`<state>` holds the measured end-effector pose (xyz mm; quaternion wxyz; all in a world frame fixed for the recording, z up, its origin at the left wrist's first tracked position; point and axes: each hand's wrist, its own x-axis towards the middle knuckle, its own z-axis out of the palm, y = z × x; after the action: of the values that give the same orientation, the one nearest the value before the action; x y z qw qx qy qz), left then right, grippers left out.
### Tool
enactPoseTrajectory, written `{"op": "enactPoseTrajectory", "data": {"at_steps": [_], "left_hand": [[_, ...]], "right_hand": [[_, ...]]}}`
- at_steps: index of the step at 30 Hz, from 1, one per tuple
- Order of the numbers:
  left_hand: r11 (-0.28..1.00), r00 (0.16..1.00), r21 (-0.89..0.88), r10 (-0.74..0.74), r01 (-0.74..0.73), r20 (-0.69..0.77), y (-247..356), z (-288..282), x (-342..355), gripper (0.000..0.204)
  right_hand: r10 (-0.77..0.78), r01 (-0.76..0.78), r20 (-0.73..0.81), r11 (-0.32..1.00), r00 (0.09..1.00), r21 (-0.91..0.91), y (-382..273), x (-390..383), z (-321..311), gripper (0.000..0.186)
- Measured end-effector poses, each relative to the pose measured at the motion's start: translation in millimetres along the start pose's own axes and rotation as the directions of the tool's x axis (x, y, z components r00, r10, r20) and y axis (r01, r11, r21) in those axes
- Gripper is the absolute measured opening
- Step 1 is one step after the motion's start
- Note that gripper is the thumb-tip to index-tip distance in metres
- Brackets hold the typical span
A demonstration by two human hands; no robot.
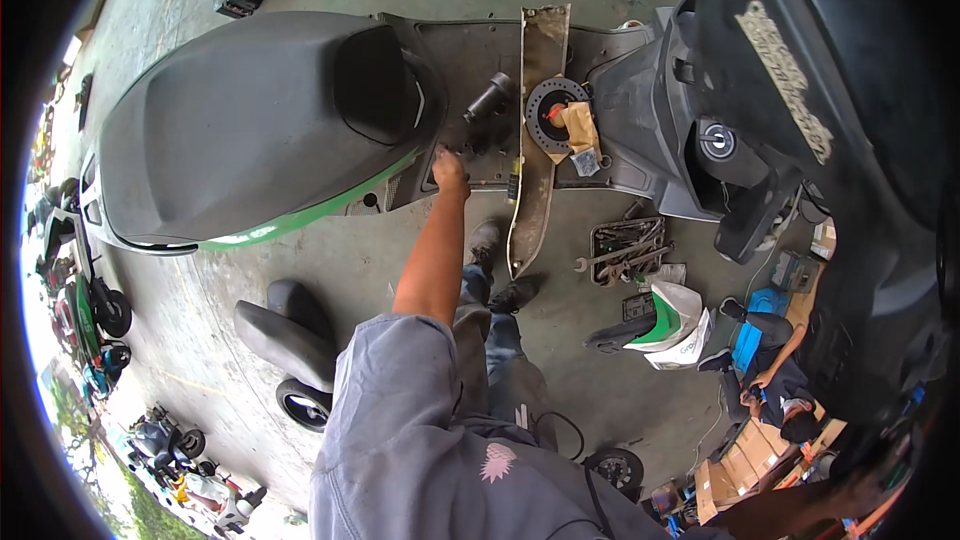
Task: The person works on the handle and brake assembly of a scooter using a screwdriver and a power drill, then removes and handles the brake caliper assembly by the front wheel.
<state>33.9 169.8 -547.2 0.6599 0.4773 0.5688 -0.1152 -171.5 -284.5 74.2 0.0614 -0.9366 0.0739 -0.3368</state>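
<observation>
Left hand (450,172) planted on the near edge of the scooter's opened floorboard panel (470,45), fingers curled down on something small there, can't tell what exactly. Black cylinder part (488,97) just beyond and slightly right of that hand, long axis slanting up-right toward the round fuel-pump opening (553,112). Right hand nowhere in view. Long grey seat (250,120) off to the left, tool tray (628,248) on the floor.

daylit workshop, grey concrete floor (380,270)
</observation>
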Motion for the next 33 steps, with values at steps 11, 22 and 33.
{"op": "enactPoseTrajectory", "data": {"at_steps": [11, 22, 33], "left_hand": [[0.994, 0.971, 0.001, 0.107, -0.11, 0.215, -10, -122, -103, 0.046], [0.642, 0.422, 0.134, 0.319, -0.755, 0.848, 24, -147, -383, 0.043], [0.413, -0.136, -0.211, 0.204, -0.886, 0.969, 87, -122, -463, 0.051]], "right_hand": [[0.106, -0.1, -0.005, 0.949, 0.994, 0.298, -93, 29, 94, 0.017], [-0.309, 0.352, -0.179, 0.876, 0.934, 0.33, -183, -28, -7, 0.024], [-0.551, 0.216, 0.18, 0.577, 0.814, 0.788, -251, -29, 40, 0.047]]}}
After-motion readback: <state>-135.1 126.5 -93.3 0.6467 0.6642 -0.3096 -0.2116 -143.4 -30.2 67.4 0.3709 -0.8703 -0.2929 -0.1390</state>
